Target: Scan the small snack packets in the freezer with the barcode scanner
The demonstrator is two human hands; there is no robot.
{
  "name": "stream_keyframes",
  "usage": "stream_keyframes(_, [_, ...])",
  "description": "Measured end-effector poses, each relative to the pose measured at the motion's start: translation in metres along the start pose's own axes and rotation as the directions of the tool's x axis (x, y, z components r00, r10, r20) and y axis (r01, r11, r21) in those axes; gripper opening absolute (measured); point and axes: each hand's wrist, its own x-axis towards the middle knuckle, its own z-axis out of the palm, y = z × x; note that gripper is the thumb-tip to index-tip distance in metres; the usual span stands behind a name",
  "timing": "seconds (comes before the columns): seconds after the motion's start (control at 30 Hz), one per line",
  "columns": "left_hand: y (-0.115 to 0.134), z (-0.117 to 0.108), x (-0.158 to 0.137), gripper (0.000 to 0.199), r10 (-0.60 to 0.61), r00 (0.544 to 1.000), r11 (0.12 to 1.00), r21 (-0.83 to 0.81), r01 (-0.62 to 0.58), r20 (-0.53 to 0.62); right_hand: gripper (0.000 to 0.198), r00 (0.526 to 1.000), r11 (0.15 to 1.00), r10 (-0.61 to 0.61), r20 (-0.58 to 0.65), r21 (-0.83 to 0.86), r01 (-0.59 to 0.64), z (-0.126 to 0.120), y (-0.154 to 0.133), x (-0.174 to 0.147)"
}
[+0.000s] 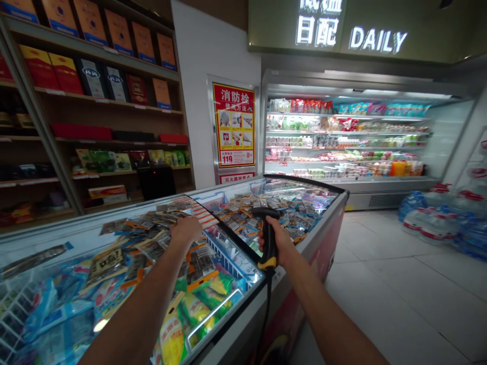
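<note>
My right hand is wrapped around the grip of a black and yellow barcode scanner, its head pointing away over the freezer. A cable hangs from the scanner's base. My left hand is over a spread of small snack packets lying on the freezer's glass lid. Its fingers are curled and mostly hidden behind the hand, so what they hold cannot be made out. More small packets cover the far lid section. Beneath the near glass are green and yellow corn packages.
The chest freezer runs across the front, with a wire basket inside. Shelves of boxes stand left. A lit refrigerated display is behind. Bottled water packs sit on the tiled floor at right.
</note>
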Motion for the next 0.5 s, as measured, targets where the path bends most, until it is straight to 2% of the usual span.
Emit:
stream_keyframes(0.1, [0.006,0.004,-0.012,0.028,0.061,0.995,0.997,0.039,-0.065,0.085,0.023,1.0,1.0,-0.004,0.01,-0.003,0.004,0.003,0.001,-0.001])
stream_keyframes(0.2, [0.015,0.01,-0.02,0.029,0.115,0.986,0.991,0.048,-0.121,0.118,0.023,1.0,1.0,-0.008,0.021,0.005,0.008,0.004,0.001,-0.001])
stream_keyframes(0.33, [0.019,0.01,-0.017,0.026,0.146,0.984,0.989,-0.001,-0.146,0.099,0.023,1.0,1.0,-0.003,0.021,0.006,0.003,0.003,0.001,0.001])
stream_keyframes(0.5, [0.009,0.001,-0.005,0.033,0.235,0.971,0.972,-0.002,-0.235,0.049,0.023,1.0,1.0,0.003,0.012,0.006,-0.003,0.002,0.005,0.004])
